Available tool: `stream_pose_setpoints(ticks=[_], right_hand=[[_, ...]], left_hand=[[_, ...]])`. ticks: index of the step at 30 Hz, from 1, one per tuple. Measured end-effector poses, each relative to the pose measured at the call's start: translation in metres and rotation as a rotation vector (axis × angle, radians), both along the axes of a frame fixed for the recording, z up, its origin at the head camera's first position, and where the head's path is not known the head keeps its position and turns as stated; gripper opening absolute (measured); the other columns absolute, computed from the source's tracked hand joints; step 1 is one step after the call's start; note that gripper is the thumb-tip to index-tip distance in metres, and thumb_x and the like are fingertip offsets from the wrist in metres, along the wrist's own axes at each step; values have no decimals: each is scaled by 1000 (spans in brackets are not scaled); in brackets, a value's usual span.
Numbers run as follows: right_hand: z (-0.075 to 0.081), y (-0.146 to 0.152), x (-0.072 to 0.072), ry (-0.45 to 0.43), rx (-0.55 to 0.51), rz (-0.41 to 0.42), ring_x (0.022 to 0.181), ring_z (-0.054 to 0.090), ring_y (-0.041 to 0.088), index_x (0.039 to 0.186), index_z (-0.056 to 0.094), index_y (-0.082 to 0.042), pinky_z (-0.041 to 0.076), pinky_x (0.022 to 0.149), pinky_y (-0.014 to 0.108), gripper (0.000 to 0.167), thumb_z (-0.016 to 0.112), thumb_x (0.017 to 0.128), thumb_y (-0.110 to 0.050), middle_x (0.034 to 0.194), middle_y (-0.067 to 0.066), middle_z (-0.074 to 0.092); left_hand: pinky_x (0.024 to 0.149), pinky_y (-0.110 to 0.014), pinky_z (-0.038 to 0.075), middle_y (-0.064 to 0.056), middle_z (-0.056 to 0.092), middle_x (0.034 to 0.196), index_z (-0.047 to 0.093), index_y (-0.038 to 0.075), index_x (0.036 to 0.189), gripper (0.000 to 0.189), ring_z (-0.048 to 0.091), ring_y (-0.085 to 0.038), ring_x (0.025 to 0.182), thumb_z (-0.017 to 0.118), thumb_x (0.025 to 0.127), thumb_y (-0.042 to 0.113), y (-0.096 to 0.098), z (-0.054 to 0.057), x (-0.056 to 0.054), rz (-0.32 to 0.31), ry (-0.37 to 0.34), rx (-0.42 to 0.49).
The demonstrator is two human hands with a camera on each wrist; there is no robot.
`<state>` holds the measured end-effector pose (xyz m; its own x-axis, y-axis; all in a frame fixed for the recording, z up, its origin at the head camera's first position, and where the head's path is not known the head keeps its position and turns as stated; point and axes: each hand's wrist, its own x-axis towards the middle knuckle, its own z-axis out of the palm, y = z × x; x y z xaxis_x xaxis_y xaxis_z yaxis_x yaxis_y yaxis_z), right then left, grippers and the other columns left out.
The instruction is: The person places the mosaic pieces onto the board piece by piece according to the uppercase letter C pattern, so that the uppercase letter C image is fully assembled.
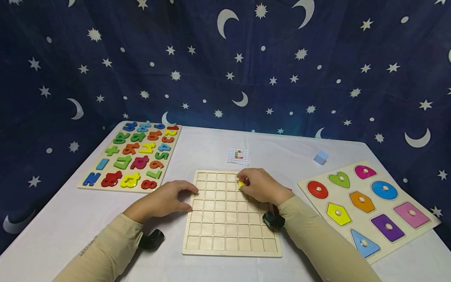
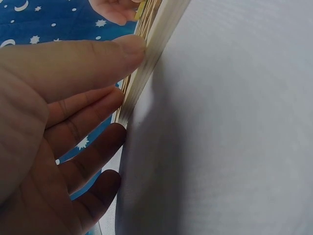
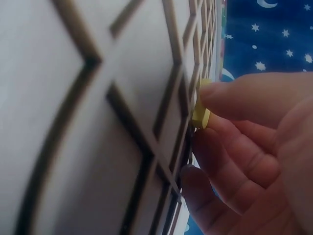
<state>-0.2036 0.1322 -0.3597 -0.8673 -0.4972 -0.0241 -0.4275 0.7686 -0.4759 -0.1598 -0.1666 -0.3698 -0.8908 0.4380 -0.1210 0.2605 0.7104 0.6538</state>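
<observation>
A wooden grid board (image 1: 225, 231) with square cells lies in the middle of the table. My right hand (image 1: 261, 185) is over its upper right part, pinching a small yellow block (image 1: 241, 184) between thumb and fingers. In the right wrist view the yellow block (image 3: 201, 110) is tilted close to the grid's ridges; whether it touches them I cannot tell. My left hand (image 1: 167, 200) rests at the board's left edge with fingers spread. The left wrist view shows the thumb (image 2: 98, 61) against the board's side (image 2: 155, 54). A small card (image 1: 238, 156) with a coloured grid pattern lies beyond the board.
On the left lies a board of coloured numbers (image 1: 118, 189). A board of knobbed shapes (image 1: 347, 225) lies at right, and a light blue cube (image 1: 321, 157) stands behind it. Something red (image 1: 289, 189) is mostly hidden behind my right wrist. A starry dark curtain (image 1: 211, 51) hangs behind the table.
</observation>
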Motion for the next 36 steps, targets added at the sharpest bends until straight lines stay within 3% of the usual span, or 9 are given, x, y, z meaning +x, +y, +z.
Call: stream_pose_setpoints(ticks=[26,36], right_hand=[[1,-6,3,27,12,10,82,54,17,110,67,-3,49,79,33,22,67,87,-5,89,1,60],[3,-4,6,34,22,5,81,56,16,112,68,-5,50,79,33,24,67,88,-5,93,1,66]], left_hand=[[109,-52,38,-8,62,129,68,10,119,44,51,-33,128,86,78,10,-1,-1,-1,-31,28,10],[110,-52,37,-8,62,129,69,12,119,43,50,-32,129,85,79,10,-1,-1,-1,-19,20,8]])
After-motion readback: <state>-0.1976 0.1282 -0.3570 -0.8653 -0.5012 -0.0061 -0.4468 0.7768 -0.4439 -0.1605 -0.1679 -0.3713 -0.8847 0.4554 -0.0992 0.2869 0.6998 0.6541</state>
